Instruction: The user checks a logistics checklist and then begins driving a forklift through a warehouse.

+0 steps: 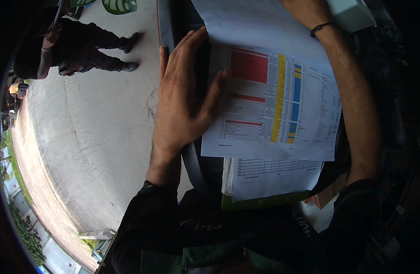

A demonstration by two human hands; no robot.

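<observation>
A printed table sheet (pixel 253 109) with red, yellow and blue blocks lies on a stack of papers (pixel 274 182) over a green folder (pixel 265 201). Another white sheet (pixel 251 23) is raised or turned back across its far end. At the sheets' left side, my left hand (pixel 182 91) is open, fingers stretched out and its thumb over the table sheet's left margin. My right hand (pixel 306 11) is at the far end, by the turned-back sheet; the top of the picture cuts off its fingers, so its grip is hidden.
Under the papers is a dark surface with a raised rim (pixel 191 169). A pale box-like object (pixel 354 13) is beyond my right wrist. A brown carton (pixel 331 192) sits near right. Across the concrete floor (pixel 105 137), a person in dark clothes (pixel 82 50) stands far left, below green leaves (pixel 120 5).
</observation>
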